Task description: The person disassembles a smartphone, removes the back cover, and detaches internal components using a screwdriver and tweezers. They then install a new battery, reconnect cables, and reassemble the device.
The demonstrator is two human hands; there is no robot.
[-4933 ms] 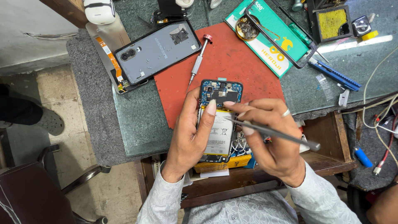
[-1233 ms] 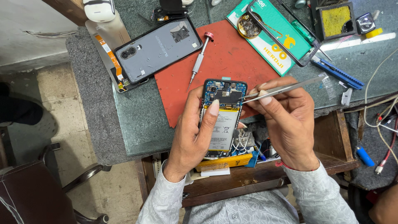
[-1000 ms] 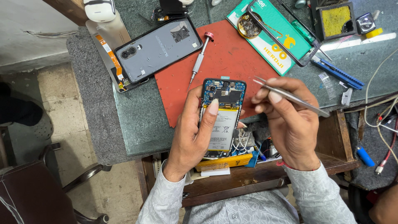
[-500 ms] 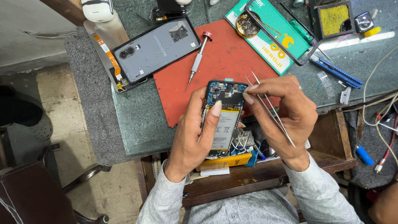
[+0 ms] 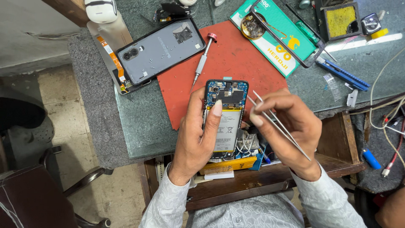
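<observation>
Grey back cover (image 5: pixel 162 50) lay far left on the bench (image 5: pixel 135 126), already off, with a strip of orange flex cable (image 5: pixel 113 59) showing beneath its left edge. Just right of it, on the red mat (image 5: pixel 236 63), rested a small screwdriver (image 5: pixel 202 63) with a red cap, set down and untouched. Near the bench's front edge, the opened phone (image 5: pixel 225 118) was gripped upright in the left hand (image 5: pixel 198 139), fingers wrapped behind the frame, thumb pressed across the top of the battery; circuit board at the far end and battery below it sat exposed. To its right, the right hand (image 5: pixel 291 126) was clenched around metal tweezers (image 5: pixel 274 122), tips pointing toward the board's right edge, close beside it but apparently not touching. Farther right stood a green box (image 5: pixel 274 40), a black phone frame (image 5: pixel 287 33) laid over it, a blue tool (image 5: pixel 344 74), and a soldering sponge tray (image 5: pixel 339 21). Judged from this: opening done, board work in hand, reassembly of cover still left.
</observation>
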